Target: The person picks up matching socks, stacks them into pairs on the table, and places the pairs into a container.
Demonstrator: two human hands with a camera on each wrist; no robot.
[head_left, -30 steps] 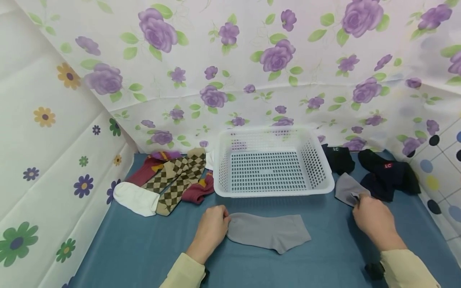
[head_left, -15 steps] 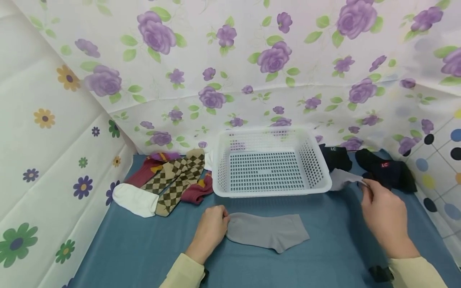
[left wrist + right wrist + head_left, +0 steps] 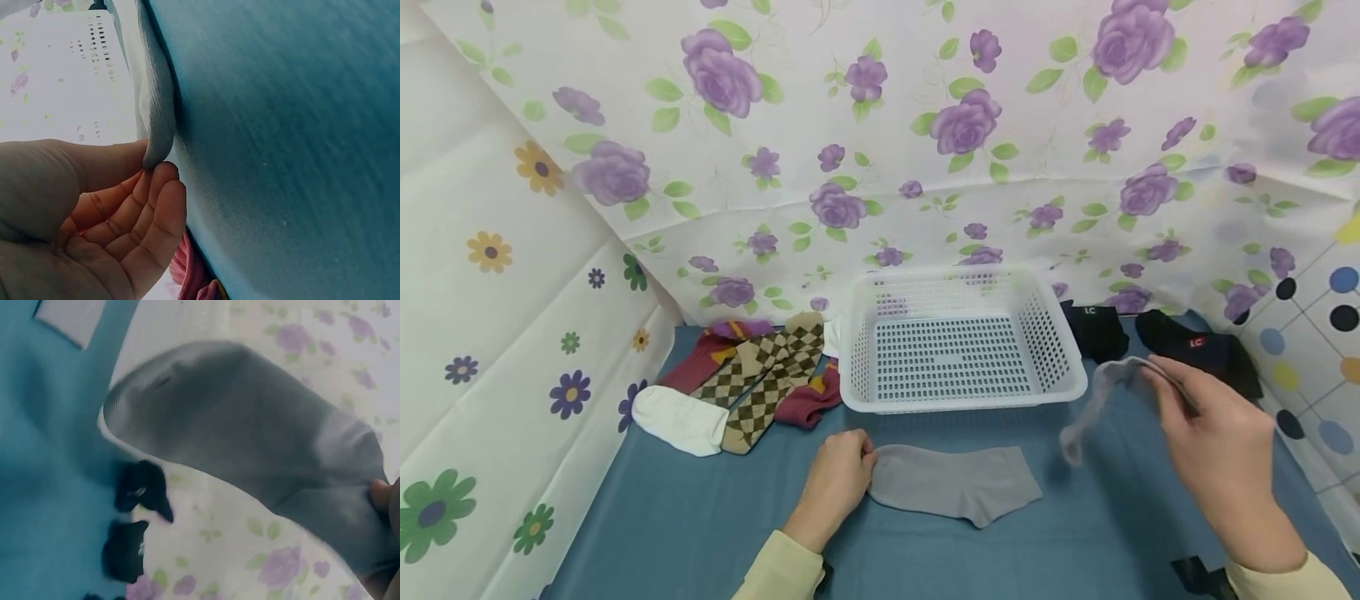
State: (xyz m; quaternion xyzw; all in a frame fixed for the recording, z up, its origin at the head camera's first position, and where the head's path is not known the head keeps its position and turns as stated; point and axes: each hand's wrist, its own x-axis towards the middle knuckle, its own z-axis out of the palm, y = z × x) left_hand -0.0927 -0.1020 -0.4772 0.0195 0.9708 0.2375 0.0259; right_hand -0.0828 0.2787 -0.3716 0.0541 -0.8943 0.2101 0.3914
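Observation:
A grey ankle sock (image 3: 955,483) lies flat on the blue cloth in front of the basket. My left hand (image 3: 833,479) pinches its toe end; the left wrist view shows thumb and fingertips on the edge of the sock (image 3: 159,125), the other fingers loosely bent. At the right, my right hand (image 3: 1221,442) holds a second grey sock (image 3: 1097,400) by its cuff, lifted off the cloth. Its toe droops toward the left in the head view. In the right wrist view the raised sock (image 3: 237,425) spreads out, heel and toe visible, with only part of the hand showing.
A white perforated basket (image 3: 962,404) with nothing in it stands at the back middle. Left of it lie a white sock (image 3: 677,419), brown checked socks (image 3: 775,379) and maroon socks (image 3: 808,402). Dark socks (image 3: 1097,332) lie right of it. A flowered sheet (image 3: 850,125) hangs behind.
My right hand has raised the second grey sock off the cloth, away from the dark socks, and it now dangles. The left hand and the flat sock have stayed in place.

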